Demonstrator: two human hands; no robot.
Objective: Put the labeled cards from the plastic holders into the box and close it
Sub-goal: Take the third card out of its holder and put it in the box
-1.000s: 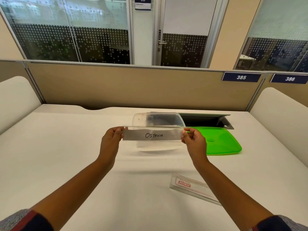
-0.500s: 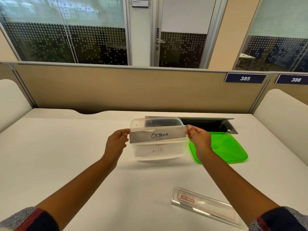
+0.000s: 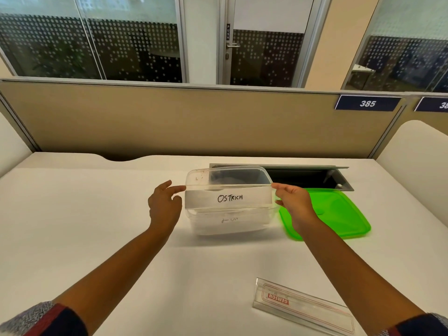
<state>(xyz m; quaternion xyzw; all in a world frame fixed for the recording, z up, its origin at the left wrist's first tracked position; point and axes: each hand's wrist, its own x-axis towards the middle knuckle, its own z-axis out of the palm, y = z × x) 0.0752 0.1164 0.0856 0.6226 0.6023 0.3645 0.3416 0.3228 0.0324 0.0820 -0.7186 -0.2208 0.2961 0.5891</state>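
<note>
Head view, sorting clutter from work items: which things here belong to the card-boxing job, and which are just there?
Job:
OSTRICH card, held by left hand and right hand
clear box
green lid
empty plastic holder

Just there:
desk cable hatch
385 sign

Lid right of box; holder nearer, right.

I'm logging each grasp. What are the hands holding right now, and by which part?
The OSTRICH card, held by its two short ends: left hand at its left end, right hand at its right, above the open box.
</note>
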